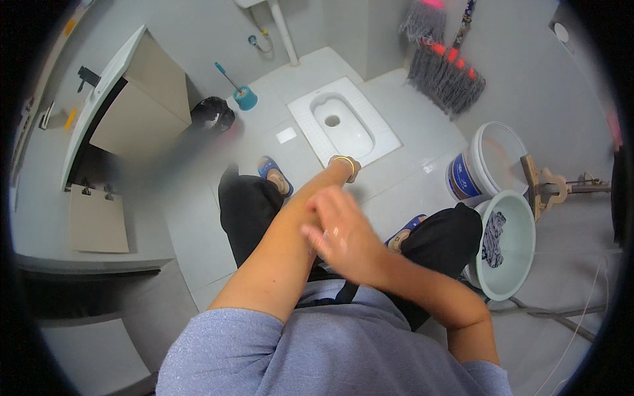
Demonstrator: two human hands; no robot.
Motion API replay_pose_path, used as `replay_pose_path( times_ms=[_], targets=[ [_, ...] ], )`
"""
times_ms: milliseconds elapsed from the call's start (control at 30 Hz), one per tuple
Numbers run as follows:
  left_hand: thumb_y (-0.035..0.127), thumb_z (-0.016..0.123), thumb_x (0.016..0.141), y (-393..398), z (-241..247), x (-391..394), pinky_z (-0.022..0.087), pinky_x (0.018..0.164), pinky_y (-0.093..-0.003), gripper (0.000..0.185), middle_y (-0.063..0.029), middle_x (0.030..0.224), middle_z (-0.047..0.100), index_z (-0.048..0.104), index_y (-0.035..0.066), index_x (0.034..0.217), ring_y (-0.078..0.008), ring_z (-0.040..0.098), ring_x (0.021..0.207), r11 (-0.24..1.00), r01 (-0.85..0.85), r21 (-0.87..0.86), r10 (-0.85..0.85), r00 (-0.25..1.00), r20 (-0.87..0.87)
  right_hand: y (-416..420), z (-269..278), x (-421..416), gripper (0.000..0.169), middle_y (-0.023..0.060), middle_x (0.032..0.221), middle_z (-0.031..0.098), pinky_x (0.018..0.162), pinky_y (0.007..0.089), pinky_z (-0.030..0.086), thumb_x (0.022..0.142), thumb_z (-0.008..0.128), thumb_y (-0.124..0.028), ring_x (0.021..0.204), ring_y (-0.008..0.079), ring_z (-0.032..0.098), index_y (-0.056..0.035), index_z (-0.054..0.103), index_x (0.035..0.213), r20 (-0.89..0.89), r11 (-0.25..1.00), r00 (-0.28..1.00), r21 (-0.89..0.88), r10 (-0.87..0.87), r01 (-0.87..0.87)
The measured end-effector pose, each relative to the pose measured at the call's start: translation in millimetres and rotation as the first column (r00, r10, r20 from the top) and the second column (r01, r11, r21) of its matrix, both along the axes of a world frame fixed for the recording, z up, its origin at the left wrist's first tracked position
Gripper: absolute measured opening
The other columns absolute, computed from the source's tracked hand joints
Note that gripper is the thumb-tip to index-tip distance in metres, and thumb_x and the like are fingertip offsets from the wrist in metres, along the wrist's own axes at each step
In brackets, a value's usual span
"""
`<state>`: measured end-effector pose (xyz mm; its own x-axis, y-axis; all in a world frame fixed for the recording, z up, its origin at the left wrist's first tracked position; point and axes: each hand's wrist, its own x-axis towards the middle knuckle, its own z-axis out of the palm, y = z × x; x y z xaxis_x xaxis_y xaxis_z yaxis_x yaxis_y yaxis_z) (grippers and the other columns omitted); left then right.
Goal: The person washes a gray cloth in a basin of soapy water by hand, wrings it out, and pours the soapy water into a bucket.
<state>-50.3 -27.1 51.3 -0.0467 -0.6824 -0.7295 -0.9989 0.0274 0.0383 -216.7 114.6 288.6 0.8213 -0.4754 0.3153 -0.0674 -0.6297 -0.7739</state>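
Note:
My left arm reaches forward over the floor, and my left hand is at its far end, mostly hidden behind the wrist. A yellow bangle circles that wrist. Whether the left fingers are curled round anything does not show. Nearer to me, my right hand lies against my left forearm, thumb and fingers apart. It looks wet, with a shiny patch on its skin, and is slightly blurred. No object shows in it. Beyond my left hand, a white squat toilet is set into the tiled floor.
On the right stand a white plastic bucket and a pale green basin with a grey cloth inside. A broom hangs by the wall. Left are a toilet brush holder, a black bin bag and a cabinet.

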Motion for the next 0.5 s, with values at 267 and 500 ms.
replay_pose_path(
  times_ms=[267, 500],
  targets=[
    [0.014, 0.065, 0.07, -5.7, -4.3, -21.9, 0.053, 0.073, -0.0382, 0.027, -0.0116, 0.096, 0.068, 0.07, 0.006, 0.096, -0.0281, 0.066, 0.09, 0.998, -0.023, -0.063, 0.017, 0.995, -0.094, 26.3, 7.7, 17.2, 0.035, 0.0151, 0.113, 0.059, 0.094, 0.0442, 0.038, 0.088, 0.053, -0.033, 0.105, 0.0297, 0.054, -0.0025, 0.061, 0.102, 0.419, 0.927, 0.827, -0.147, 0.375, -0.346],
    [0.018, 0.062, 0.076, -1.1, 0.4, -47.7, 0.052, 0.082, -0.0384, 0.032, -0.0136, 0.108, 0.065, 0.066, 0.007, 0.106, -0.029, 0.063, 0.1, 0.982, -0.135, -0.134, 0.107, 0.975, -0.197, -83.7, -119.0, 20.1, 0.04, 0.0095, 0.089, 0.068, 0.089, 0.0416, 0.039, 0.093, 0.031, -0.023, 0.09, 0.0274, 0.06, -0.0057, 0.067, 0.088, 0.135, 0.996, 0.991, 0.085, -0.013, 0.002]
  ],
)
